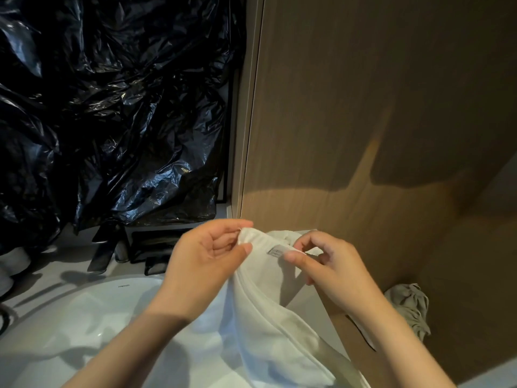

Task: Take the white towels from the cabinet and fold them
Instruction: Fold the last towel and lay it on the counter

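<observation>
So 1 white towel (pixel 265 317) is out and in hand, held up in front of the wooden panel (pixel 363 107), which I'd guess is the cabinet's side or door. The left hand (pixel 207 261) pinches the towel's top edge between thumb and fingers. The right hand (pixel 333 264) does the same just along the hem, right beside the small grey label (pixel 277 251). Both hands are curled on the cloth, close together, and neither is spread wide. The rest of the towel hangs down between the forearms, bunched and loose, over a white rounded fixture (pixel 84 317) (tub or sink, can't tell which).

Progress-wise I'd call this early. The taking-out part looks done for this 1 towel, but the folding hasn't really begun: there's no clean crease and no squared-off shape, just the top edge being sorted out. I don't see a single finished folded towel anywhere. The inside of the cabinet isn't visible, so how many are left to fetch is anyone's guess.

Other stuff around: crumpled black plastic sheeting (pixel 112 107) on the left, and a scrunched grey cloth (pixel 411 306) low on the right against the wood.
</observation>
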{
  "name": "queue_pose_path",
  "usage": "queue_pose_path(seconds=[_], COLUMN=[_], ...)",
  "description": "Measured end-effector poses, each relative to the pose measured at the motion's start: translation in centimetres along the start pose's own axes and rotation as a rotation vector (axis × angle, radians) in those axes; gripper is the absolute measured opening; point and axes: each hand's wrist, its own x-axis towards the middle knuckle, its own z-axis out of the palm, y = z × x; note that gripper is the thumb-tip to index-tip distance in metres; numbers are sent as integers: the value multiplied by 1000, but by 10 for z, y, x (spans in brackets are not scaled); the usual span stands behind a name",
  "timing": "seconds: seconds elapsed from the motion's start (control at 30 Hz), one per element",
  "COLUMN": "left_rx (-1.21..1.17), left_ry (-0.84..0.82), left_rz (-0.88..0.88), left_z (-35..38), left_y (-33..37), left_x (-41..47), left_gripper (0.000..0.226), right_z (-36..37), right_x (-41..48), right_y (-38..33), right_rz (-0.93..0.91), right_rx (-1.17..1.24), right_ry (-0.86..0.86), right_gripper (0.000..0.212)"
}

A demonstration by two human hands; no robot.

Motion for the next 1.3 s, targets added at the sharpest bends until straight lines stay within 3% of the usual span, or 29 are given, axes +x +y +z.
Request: queue_pose_path(seconds=[0.13, 0.3, 0.4, 0.47, 0.63, 0.8, 0.9, 1.03, 1.27, 1.3], left_rx=[-7, 165, 681, 842, 787, 622, 553, 447, 649, 677], left_ry=[-8, 24, 125, 133, 183, 194, 171, 144, 120, 112], left_rz=[62, 140, 303, 303, 338, 424, 376, 148, -103, -130], left_z=[-11, -23, -42, -49, -49, -41, -35, -32, -10, -6], left_y=[13, 21, 15, 10, 1, 11, 15, 4, -104, -125], left_x=[13, 20, 27, 30, 27, 21, 20, 25, 80, 86], left_gripper=[30, 28, 31, 36, 33, 30, 30, 27, 23, 25], right_z=[-27, -34, -37, -39, -39, -41, -43, -50, -11, -5], right_x=[9, 14, 11, 11, 6, -7, -12, -14, 32, 38], right_y=[45, 66, 55, 44, 19, 2, -7, -5, 89, 106], right_rz=[26, -61, -151, -193, -309, -310, -250, -54, 222, 283], right_rx=[-399, -550, -511, -463, -295, -138, -36, 35, -53, -32], right_ry=[-202, -125, -18, 62, 298, 461, 456, 343, 317, 299], right_gripper=[16, 15, 16, 16, 16, 12, 11, 16, 5, 16])
